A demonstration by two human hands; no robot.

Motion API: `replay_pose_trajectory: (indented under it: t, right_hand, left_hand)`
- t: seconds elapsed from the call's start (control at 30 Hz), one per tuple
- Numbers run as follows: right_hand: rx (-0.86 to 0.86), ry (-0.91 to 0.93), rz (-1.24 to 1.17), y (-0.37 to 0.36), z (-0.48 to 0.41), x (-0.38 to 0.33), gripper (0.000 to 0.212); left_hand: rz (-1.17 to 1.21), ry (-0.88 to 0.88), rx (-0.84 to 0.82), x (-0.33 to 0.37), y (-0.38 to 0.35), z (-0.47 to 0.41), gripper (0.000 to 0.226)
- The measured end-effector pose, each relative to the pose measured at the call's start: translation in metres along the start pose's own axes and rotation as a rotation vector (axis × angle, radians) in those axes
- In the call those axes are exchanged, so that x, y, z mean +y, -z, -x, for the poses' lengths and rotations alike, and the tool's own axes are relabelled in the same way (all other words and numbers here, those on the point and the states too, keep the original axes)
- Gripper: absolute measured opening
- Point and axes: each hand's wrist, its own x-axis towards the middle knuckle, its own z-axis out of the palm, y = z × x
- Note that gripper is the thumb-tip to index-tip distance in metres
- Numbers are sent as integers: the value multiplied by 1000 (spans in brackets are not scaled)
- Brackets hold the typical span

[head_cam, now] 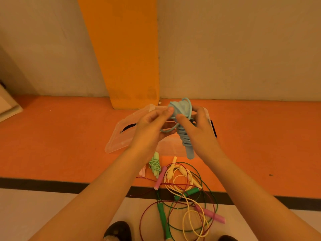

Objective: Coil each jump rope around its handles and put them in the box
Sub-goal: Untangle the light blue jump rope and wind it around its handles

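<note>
I hold a light blue jump rope (184, 133) in front of me, its cord wound around its handles, one handle end pointing down. My left hand (151, 127) pinches the cord near the top. My right hand (196, 126) grips the coiled bundle from the right. Behind my hands lies the clear plastic box (173, 148), mostly hidden, with its clear lid (121, 136) to the left. On the floor below, a coiled light green rope (155, 165) lies beside loose yellow (175, 178), green (162, 214) and pink-handled (212, 214) ropes tangled together.
The floor is orange with a black stripe (52, 184) and a pale section nearer me. An orange pillar (128, 58) stands against the wall behind the box. Dark shoes (118, 230) show at the bottom edge. A pale object (7, 105) sits far left.
</note>
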Motion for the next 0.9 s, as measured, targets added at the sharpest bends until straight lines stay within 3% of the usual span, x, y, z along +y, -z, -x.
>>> replay_pose_trajectory:
  t: [0.17, 0.43, 0.53, 0.6, 0.9]
  right_hand:
    - [-12, -10, 2, 1, -1, 4, 36]
    - [-40, -5, 5, 0, -3, 7, 38]
    - [-55, 21, 70, 0, -1, 7, 35]
    - [-50, 32, 101, 1, 1, 7, 29]
    - [-58, 57, 124, 2, 0, 1, 16]
  left_hand:
    - [-62, -107, -27, -8, 1, -1, 14]
    - [-37, -66, -48, -2, 4, -2, 13]
    - [-245, -68, -66, 1, 6, 1, 7]
    - [-411, -95, -108, 0, 6, 2, 16]
    - [-428, -132, -151, 4, 7, 3, 30]
